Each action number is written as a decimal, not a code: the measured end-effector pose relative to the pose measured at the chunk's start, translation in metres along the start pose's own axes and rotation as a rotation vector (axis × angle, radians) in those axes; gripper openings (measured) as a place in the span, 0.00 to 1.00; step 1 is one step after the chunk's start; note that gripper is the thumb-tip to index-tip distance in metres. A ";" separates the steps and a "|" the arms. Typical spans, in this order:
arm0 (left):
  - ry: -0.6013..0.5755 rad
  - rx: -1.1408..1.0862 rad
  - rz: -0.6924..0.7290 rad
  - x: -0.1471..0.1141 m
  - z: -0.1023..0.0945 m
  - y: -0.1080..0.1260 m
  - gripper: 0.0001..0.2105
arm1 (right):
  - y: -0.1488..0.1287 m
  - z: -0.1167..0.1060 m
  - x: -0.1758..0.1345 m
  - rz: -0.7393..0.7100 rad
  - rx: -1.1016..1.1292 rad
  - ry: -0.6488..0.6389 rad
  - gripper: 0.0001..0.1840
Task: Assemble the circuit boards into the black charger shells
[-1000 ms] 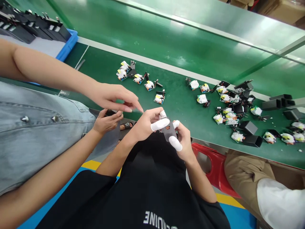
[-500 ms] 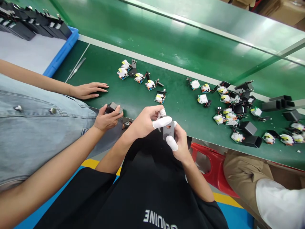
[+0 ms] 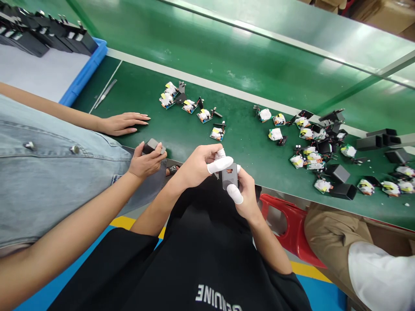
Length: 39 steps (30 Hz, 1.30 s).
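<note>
Now, from my remote seat, I see the co-worker's near-flat hand (image 3: 121, 124) resting on the dark green bench top (image 3: 138, 93); a second ago it reached out, fingertips close to my left hand (image 3: 196, 166). That leaves the space around my work unobstructed. My left and right hand (image 3: 246, 194), with white finger cots (image 3: 220, 165) on, together grip the small dark-grey rectangular block with an orange-marked slot (image 3: 229, 178), held between them just off the bench's near edge.
</note>
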<state>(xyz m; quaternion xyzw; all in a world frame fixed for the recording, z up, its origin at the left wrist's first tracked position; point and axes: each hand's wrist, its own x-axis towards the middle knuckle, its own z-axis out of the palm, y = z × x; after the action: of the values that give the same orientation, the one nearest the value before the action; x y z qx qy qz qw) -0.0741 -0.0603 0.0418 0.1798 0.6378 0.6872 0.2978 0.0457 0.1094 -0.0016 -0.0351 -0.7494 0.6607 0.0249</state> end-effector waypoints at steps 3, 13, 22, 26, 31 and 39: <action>-0.001 0.007 0.001 0.000 0.000 -0.001 0.22 | 0.002 0.000 -0.001 -0.009 0.004 -0.002 0.29; 0.003 -0.027 0.044 -0.020 -0.002 -0.009 0.17 | -0.002 -0.009 0.005 -0.172 -0.291 0.128 0.17; 0.194 0.070 0.021 -0.055 0.024 -0.068 0.37 | 0.012 -0.016 -0.002 -0.461 -0.596 0.110 0.34; 0.169 0.182 0.059 -0.060 0.014 -0.081 0.34 | 0.000 -0.025 -0.005 -0.353 -0.339 -0.173 0.22; 0.090 0.440 0.149 -0.049 0.006 -0.083 0.33 | 0.003 -0.029 0.011 -0.161 -0.296 -0.190 0.06; 0.151 0.656 0.154 -0.001 0.011 -0.101 0.24 | 0.016 -0.047 0.040 -0.126 -0.404 -0.186 0.07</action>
<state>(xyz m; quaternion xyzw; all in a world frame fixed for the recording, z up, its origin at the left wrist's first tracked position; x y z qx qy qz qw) -0.0481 -0.0520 -0.0560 0.2622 0.8295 0.4774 0.1233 0.0098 0.1618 -0.0121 0.0686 -0.8662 0.4948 -0.0108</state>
